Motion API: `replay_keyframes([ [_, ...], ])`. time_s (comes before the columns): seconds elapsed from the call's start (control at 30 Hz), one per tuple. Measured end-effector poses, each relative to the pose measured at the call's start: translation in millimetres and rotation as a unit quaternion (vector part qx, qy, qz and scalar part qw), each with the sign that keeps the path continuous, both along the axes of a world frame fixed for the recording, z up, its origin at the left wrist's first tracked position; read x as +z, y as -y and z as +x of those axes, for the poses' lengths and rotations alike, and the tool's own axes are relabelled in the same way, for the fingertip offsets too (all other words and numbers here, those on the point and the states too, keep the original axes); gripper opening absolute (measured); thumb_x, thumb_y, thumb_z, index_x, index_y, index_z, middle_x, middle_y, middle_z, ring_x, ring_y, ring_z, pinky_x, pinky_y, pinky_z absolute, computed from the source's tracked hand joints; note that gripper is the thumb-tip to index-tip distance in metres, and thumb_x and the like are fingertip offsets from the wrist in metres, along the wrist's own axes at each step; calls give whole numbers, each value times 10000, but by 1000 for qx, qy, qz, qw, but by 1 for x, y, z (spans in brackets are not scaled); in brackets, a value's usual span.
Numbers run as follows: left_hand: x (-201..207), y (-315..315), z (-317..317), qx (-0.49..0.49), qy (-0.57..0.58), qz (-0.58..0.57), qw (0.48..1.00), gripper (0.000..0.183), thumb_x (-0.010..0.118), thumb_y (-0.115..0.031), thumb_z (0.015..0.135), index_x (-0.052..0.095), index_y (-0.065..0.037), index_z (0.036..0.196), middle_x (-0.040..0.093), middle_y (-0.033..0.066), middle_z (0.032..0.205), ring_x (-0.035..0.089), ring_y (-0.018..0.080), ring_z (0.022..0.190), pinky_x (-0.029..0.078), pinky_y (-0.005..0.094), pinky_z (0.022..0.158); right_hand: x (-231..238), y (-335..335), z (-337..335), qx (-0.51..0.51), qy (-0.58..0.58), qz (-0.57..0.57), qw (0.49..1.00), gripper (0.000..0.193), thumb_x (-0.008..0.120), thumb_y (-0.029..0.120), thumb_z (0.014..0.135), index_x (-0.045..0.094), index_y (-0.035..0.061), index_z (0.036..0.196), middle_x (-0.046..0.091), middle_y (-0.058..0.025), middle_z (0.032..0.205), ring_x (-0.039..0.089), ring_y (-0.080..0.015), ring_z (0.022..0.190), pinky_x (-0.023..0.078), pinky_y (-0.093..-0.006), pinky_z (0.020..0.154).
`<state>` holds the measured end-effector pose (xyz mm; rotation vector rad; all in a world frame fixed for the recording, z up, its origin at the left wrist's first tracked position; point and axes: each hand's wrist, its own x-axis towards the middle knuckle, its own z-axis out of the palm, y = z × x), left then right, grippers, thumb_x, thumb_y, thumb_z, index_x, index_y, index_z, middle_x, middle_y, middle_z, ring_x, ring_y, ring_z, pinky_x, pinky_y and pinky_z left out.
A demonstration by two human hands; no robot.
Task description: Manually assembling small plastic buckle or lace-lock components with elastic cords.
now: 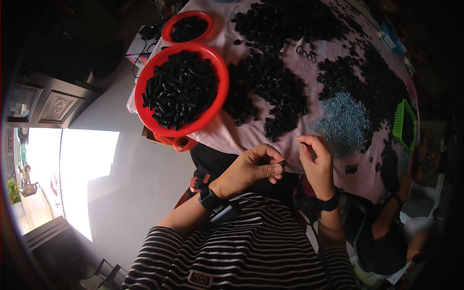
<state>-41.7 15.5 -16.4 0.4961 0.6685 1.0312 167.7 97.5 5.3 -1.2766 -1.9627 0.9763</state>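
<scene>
My left hand point(251, 166) is closed in a pinch on a small black plastic part point(282, 164), whose end pokes out past the thumb. Close by to the right, my right hand point(318, 162) has its thumb and forefinger brought together; whatever may be between them is too small to make out. The two hands are apart, over the near edge of the pink cloth point(314, 92). Just beyond my right hand lies a heap of thin silvery screws point(344, 123). Piles of loose black plastic parts point(280, 92) spread over the cloth ahead of my hands.
A large red basin point(223, 84) full of black parts stands at the left, with a smaller red basin point(210, 28) behind it. A green plastic basket point(398, 121) is at the right edge. Another person point(386, 241) sits at the lower right.
</scene>
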Motion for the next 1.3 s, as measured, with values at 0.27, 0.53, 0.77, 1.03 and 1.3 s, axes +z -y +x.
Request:
replay_keyframes([
  [0.27,3,-1,3,0,-44,1,999,296,708,-187,1000,656,-1,1224,699,16,992,673,92,901,566,244,793,34,27,-6,22,-57,-69,996,193,701,-8,951,694,-1,1143,657,-67,998,652,-154,857,530,-265,755],
  [0.53,2,1,4,-6,-133,16,991,284,749,-212,976,688,-35,1189,663,-52,921,565,9,798,455,185,672,36,30,-13,66,42,117,990,239,764,11,874,754,71,1105,683,-37,970,630,-208,906,445,-324,866],
  [0.77,12,-1,2,0,-141,11,990,263,759,-198,969,699,-25,1158,651,-67,911,543,1,796,442,177,681,26,35,-14,48,-9,45,998,254,793,31,846,772,100,1090,687,-19,969,588,-206,935,420,-332,877],
  [1.03,13,0,4,17,-150,0,989,232,762,-175,964,706,-36,1141,653,-60,875,546,5,741,430,175,648,32,29,-13,87,85,112,986,226,750,85,900,728,79,1125,695,-17,965,634,-196,906,385,-403,968],
  [1.3,10,1,3,2,-98,-29,995,219,740,-124,972,691,11,1138,711,6,1014,651,58,944,523,209,856,39,32,-14,109,141,186,966,194,717,55,912,715,91,1103,691,-11,954,637,-194,888,368,-451,1007],
])
